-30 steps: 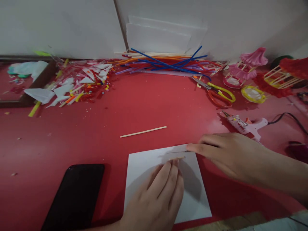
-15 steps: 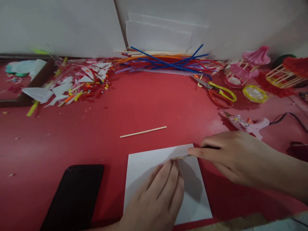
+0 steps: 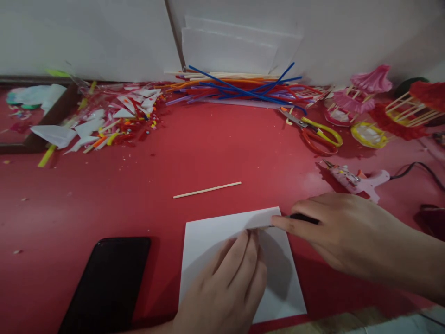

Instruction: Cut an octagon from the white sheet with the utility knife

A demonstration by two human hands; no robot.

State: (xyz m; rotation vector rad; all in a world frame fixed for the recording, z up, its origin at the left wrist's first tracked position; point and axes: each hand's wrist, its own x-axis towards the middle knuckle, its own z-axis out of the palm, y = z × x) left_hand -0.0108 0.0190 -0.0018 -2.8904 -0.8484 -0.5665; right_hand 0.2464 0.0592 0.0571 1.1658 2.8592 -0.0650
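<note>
A white square sheet or board [image 3: 200,241] lies on the red tabletop near me. My left hand [image 3: 231,278] rests on it, fingers bent and pressed together, and whatever is under the fingertips is hidden. My right hand [image 3: 337,232] grips a craft knife [image 3: 302,217] with a dark handle, its index finger stretched along the top. The thin blade points left and reaches my left fingertips, low over the white sheet. Beyond the sheet's far edge, a thin wooden stick [image 3: 207,190] lies by itself.
A black phone [image 3: 107,283] lies at left. Scissors [image 3: 313,132] and a pink glue gun [image 3: 358,178] are at right, near stick-and-fuzzy-trim models [image 3: 403,111]. Pipe cleaners [image 3: 239,90] are heaped against the wall. Paper and plastic scraps [image 3: 114,120] fill the back left beside a dark frame [image 3: 52,116].
My right hand has shifted and turned slightly, showing more of the knife's dark handle. The blade has tilted a little at my left fingertips. My left hand is nearly still.
</note>
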